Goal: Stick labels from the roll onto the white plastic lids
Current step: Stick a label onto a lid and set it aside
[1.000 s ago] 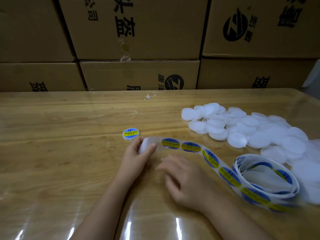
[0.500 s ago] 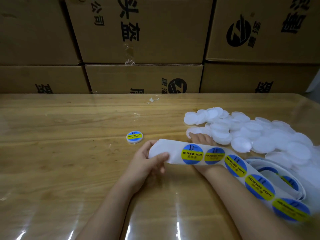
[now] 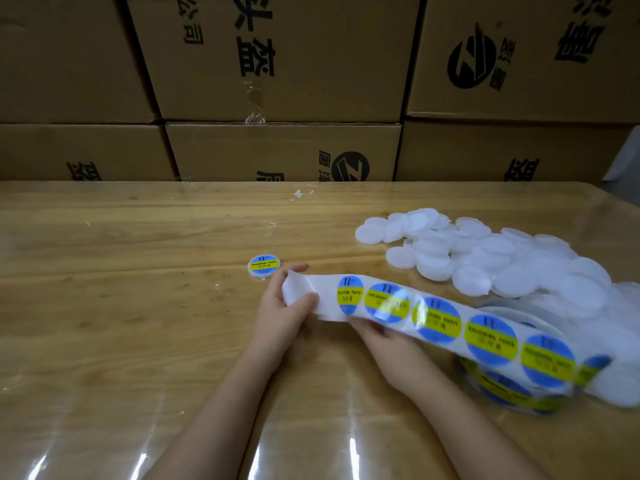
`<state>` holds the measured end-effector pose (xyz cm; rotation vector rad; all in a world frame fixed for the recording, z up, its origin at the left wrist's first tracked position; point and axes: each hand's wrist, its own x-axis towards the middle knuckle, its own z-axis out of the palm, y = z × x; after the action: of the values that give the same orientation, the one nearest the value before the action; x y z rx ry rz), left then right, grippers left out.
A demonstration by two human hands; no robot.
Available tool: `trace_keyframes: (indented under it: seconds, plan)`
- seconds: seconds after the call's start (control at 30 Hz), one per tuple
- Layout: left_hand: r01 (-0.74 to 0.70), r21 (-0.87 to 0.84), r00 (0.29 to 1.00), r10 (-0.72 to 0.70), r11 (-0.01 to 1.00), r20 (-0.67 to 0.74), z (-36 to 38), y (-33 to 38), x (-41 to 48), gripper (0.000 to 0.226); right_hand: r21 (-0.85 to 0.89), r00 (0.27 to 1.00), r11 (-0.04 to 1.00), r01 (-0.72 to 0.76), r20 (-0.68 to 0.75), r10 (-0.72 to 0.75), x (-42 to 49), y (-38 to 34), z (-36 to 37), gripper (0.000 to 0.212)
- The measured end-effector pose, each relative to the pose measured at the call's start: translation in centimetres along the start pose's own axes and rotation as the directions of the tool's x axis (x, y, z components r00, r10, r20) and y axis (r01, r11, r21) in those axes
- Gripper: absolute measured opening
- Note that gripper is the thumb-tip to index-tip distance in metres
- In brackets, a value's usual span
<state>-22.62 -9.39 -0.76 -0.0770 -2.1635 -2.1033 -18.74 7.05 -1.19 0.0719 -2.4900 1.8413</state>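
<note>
A white backing strip with round blue-and-yellow labels (image 3: pixel 436 320) runs from the loose roll (image 3: pixel 512 393) at the right toward the table's middle, lifted off the wood. My left hand (image 3: pixel 284 317) pinches the strip's blank end between thumb and fingers. From below, my right hand (image 3: pixel 391 351) reaches the strip's lower edge by the first labels, its fingertips hidden behind the paper. A heap of several plain white plastic lids (image 3: pixel 502 258) lies at the right. One labelled lid (image 3: pixel 264 266) sits alone just beyond my left hand.
The wooden table (image 3: pixel 121 306) has a glossy transparent cover. Stacked cardboard boxes (image 3: pixel 284 81) form a wall along its far edge. A small scrap of clear film (image 3: pixel 300 195) lies near the back.
My right hand has drawn back from the lid heap to the strip's lower edge. The strip is still lifted, and my left hand keeps hold of its end.
</note>
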Motion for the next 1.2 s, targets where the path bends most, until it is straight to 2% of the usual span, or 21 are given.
trace_keyframes:
  seconds: [0.03, 0.13, 0.23, 0.33, 0.4, 0.43, 0.5, 0.6, 0.73, 0.8, 0.87, 1.0, 1.07, 1.13, 1.2]
  plan:
    - [-0.006, -0.023, 1.0, 0.006, 1.0, 0.014, -0.1, 0.1, 0.0, 0.038, 0.018, 0.999, 0.999, -0.051, -0.011, 0.051, 0.1, -0.3, 0.0, 0.005]
    - [0.025, -0.232, 0.995, -0.003, 0.972, 0.096, -0.7, 0.1, 0.0, 0.04, 0.097, 0.996, 0.995, 0.008, -0.084, 0.0, 0.7, 0.1, -0.4, 0.018]
    - [0.09, -0.397, 0.989, -0.034, 0.914, 0.144, -1.3, 0.4, 0.4, 0.03, 0.216, 0.986, 0.976, 0.019, -0.164, 0.017, 1.3, 0.0, -0.6, 0.017]
    - [0.154, -0.51, 0.961, -0.008, 0.846, 0.277, -1.7, 0.8, 0.5, 0.029, 0.271, 0.977, 0.962, 0.019, -0.209, 0.039, 1.3, -0.1, -0.6, 0.017]
    - [0.223, -0.478, 0.923, -0.027, 0.85, 0.383, -1.9, 0.9, 0.2, 0.032, 0.222, 0.966, 0.974, -0.039, -0.241, 0.093, 1.5, 0.5, -0.7, 0.029]
    - [0.241, -0.407, 0.903, -0.05, 0.881, 0.427, -2.0, 1.0, 0.0, 0.035, 0.185, 0.965, 0.979, -0.09, -0.227, 0.131, 1.4, 0.3, -0.8, 0.029]
    - [0.193, -0.179, 0.875, -0.086, 0.965, 0.477, -1.8, 1.0, -0.4, 0.032, 0.255, 0.981, 0.964, -0.079, -0.152, 0.12, 1.7, -0.1, -0.8, 0.003]
    - [0.048, 0.031, 0.899, -0.056, 0.998, 0.434, -1.1, 1.0, -0.7, 0.022, 0.374, 0.991, 0.928, -0.01, -0.118, 0.059, 2.1, -0.1, -0.8, 0.015]
    - [-0.135, 0.201, 0.97, 0.087, 0.97, 0.228, 0.1, 0.5, -0.6, 0.027, 0.419, 0.993, 0.908, 0.005, -0.105, 0.044, 2.1, -0.2, -1.2, 0.019]
    - [-0.124, 0.204, 0.978, 0.085, 0.971, 0.19, 0.9, 0.4, -0.7, 0.035, 0.413, 0.994, 0.911, 0.002, -0.101, 0.043, 2.2, -0.2, -1.1, 0.018]
    - [-0.115, 0.239, 0.969, 0.055, 0.964, 0.242, 1.1, 0.1, -0.8, 0.039, 0.415, 0.995, 0.91, 0.0, -0.094, 0.043, 2.0, -0.3, -0.8, 0.018]
    - [-0.005, 0.174, 0.95, -0.05, 0.985, 0.309, 0.7, 0.0, -0.7, 0.031, 0.378, 0.992, 0.926, -0.009, -0.111, 0.055, 1.8, -0.2, -0.2, 0.011]
    - [0.003, 0.077, 0.963, -0.024, 0.997, 0.268, 0.6, 0.1, -0.6, 0.028, 0.266, 0.99, 0.964, 0.017, -0.136, 0.021, 1.6, 0.0, 0.0, 0.016]
    - [0.002, -0.006, 0.986, -0.001, 1.0, 0.165, 0.5, 0.4, -0.5, 0.033, 0.109, 0.983, 0.993, 0.056, -0.179, -0.036, 1.4, 0.3, 0.0, 0.024]
    - [-0.078, 0.048, 0.993, 0.073, 0.996, 0.093, 0.2, 0.7, -0.5, 0.043, 0.014, 0.972, 0.997, 0.07, -0.224, -0.065, 1.5, 0.6, 0.0, 0.023]
